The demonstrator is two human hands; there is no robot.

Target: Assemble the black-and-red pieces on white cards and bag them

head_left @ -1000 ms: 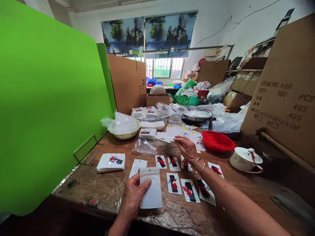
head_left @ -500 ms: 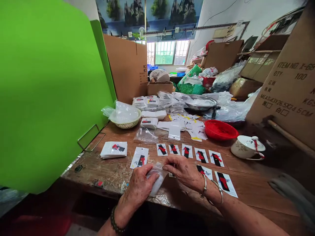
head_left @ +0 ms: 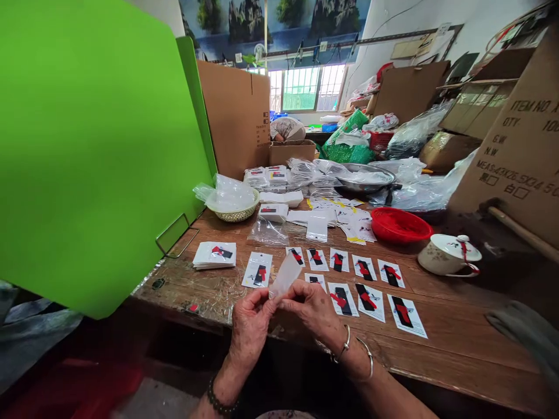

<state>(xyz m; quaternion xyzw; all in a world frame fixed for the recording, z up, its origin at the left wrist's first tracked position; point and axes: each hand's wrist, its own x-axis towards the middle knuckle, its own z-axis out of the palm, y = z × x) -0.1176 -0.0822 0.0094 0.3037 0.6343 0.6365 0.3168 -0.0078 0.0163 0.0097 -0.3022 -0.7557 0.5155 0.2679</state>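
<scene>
Both my hands meet at the near edge of the wooden table (head_left: 441,343), pinching one small clear plastic bag (head_left: 285,274) that sticks up between them. My left hand (head_left: 250,326) grips its lower left edge with thumb and fingers. My right hand (head_left: 312,308), with two bangles on the wrist, pinches the lower right edge. Just beyond the bag lie two rows of white cards with black and red pieces (head_left: 364,291), and one bagged card (head_left: 257,270) to their left. A stack of finished bagged cards (head_left: 215,255) sits further left.
A large green board (head_left: 87,151) stands on the left. A basket with clear bags (head_left: 231,201), a red bowl (head_left: 400,225), a lidded white pot (head_left: 449,254), loose white cards (head_left: 336,221) and cardboard boxes (head_left: 515,151) crowd the far side. A person bends over behind a box (head_left: 286,129).
My right hand came back from the far pile of cards to join the left. The bag went from flat in my left hand to upright, pinched by both hands. The view tilted down.
</scene>
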